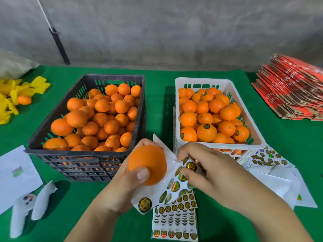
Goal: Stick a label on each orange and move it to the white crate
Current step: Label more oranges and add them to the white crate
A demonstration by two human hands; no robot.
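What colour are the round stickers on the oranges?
Black with a gold pattern, on the labelled orange in the head view.

Wall: ahead of you, bare grey concrete wall (174,32), mottled, evenly lit.
Table: your green cloth-covered table (157,109) runs right up to it.
Leaning: dark pole (59,46) against the wall.

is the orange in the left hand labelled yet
Cannot tell: the orange shows no label on its visible side, and the right hand is at the sticker sheet.
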